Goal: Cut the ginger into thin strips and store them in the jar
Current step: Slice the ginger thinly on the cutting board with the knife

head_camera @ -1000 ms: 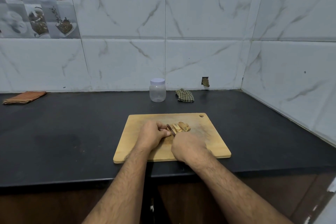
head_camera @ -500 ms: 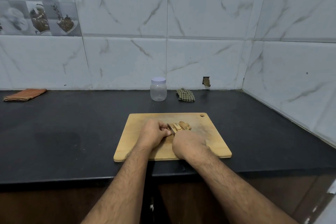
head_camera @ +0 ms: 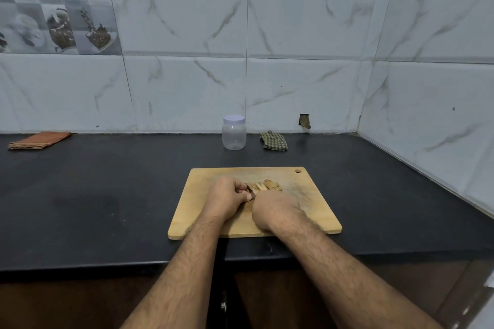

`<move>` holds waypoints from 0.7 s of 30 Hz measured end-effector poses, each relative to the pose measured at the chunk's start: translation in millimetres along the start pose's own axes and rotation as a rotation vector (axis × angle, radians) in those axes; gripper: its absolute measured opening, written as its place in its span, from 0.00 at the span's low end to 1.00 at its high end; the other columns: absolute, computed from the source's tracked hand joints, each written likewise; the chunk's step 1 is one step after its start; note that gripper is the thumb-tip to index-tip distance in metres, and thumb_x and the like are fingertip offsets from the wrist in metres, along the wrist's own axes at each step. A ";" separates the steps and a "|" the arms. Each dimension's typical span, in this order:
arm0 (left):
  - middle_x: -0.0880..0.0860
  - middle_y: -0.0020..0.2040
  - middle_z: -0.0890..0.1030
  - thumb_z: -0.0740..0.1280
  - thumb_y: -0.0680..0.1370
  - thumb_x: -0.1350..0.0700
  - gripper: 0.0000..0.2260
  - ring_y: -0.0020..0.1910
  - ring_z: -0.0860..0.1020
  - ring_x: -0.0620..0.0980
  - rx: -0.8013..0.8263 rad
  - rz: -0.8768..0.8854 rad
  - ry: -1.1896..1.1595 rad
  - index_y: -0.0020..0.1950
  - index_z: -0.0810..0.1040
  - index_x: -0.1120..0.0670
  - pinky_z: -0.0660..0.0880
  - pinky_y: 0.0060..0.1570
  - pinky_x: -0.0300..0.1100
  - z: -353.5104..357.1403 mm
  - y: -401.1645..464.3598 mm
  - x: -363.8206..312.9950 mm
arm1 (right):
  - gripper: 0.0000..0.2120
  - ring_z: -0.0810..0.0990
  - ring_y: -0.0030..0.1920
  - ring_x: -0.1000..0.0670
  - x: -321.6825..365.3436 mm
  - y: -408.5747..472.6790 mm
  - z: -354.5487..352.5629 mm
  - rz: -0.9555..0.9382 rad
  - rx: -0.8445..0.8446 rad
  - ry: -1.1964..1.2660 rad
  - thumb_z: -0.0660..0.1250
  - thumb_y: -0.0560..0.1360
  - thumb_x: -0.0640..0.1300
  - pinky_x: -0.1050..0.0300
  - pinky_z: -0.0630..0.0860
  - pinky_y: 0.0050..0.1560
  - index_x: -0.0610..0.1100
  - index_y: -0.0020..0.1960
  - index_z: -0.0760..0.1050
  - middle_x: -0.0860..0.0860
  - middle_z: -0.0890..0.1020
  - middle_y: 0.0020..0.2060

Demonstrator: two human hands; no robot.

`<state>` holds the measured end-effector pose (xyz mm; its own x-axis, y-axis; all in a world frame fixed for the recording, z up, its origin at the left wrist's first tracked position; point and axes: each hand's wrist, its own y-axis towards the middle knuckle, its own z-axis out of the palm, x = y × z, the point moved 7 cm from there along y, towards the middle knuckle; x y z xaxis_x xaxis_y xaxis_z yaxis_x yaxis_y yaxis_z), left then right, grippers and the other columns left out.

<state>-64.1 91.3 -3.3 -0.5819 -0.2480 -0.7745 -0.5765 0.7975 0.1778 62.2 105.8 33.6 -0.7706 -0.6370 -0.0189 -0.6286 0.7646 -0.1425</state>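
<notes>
Cut ginger slices lie in a short row at the middle of the wooden cutting board. My left hand sits just left of them with its fingers curled down over the uncut end of the ginger, which is mostly hidden. My right hand grips a knife whose handle is covered. Only the dark blade shows, standing between my left fingertips and the slices. The clear plastic jar with a white lid stands upright and closed at the back of the counter, well beyond the board.
The black counter runs to the tiled wall behind and a side wall on the right. A green checked cloth lies right of the jar. An orange folded cloth lies at the far left.
Both hands stay in the same spot over the board, with the blade shifting only slightly against the ginger. The slices and jar have not moved.
</notes>
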 end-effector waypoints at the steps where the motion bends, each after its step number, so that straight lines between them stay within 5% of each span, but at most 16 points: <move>1: 0.47 0.38 0.84 0.73 0.74 0.61 0.05 0.37 0.79 0.39 -0.002 0.001 0.005 0.47 0.86 0.54 0.69 0.37 0.31 -0.2 0.2 -0.1 | 0.16 0.76 0.63 0.46 0.7 0.3 -0.2 -0.003 0.005 -0.002 0.58 0.82 0.39 0.53 0.72 0.50 0.43 0.67 0.74 0.47 0.77 0.65; 5: 0.50 0.41 0.86 0.74 0.73 0.60 0.04 0.43 0.82 0.47 -0.013 0.005 0.031 0.47 0.87 0.54 0.75 0.41 0.36 -1.6 -0.8 -2.5 | 0.20 0.72 0.68 0.48 2.6 3.3 0.8 -0.016 0.032 0.013 0.59 0.81 0.38 0.53 0.71 0.49 0.45 0.71 0.70 0.49 0.71 0.72; 11: 0.47 0.41 0.85 0.74 0.74 0.59 0.04 0.43 0.81 0.43 -0.045 -0.002 0.041 0.48 0.86 0.52 0.67 0.35 0.30 -2.1 -4.9 -4.8 | 0.16 0.77 0.63 0.46 2.7 -5.1 -0.3 -0.021 0.014 -0.010 0.58 0.82 0.39 0.53 0.72 0.51 0.42 0.68 0.73 0.46 0.78 0.63; 21: 0.46 0.43 0.84 0.73 0.75 0.58 0.05 0.45 0.79 0.41 -0.052 -0.024 0.039 0.50 0.86 0.51 0.69 0.40 0.32 -2.2 -6.5 -5.4 | 0.12 0.77 0.53 0.47 -13.1 -28.3 7.4 -0.003 -0.016 0.017 0.64 0.79 0.42 0.55 0.72 0.47 0.42 0.61 0.78 0.47 0.79 0.55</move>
<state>-58.4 86.2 1.0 -0.5888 -0.2890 -0.7549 -0.6191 0.7616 0.1913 90.8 91.8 30.6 -0.7706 -0.6374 -0.0012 -0.6321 0.7645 -0.1267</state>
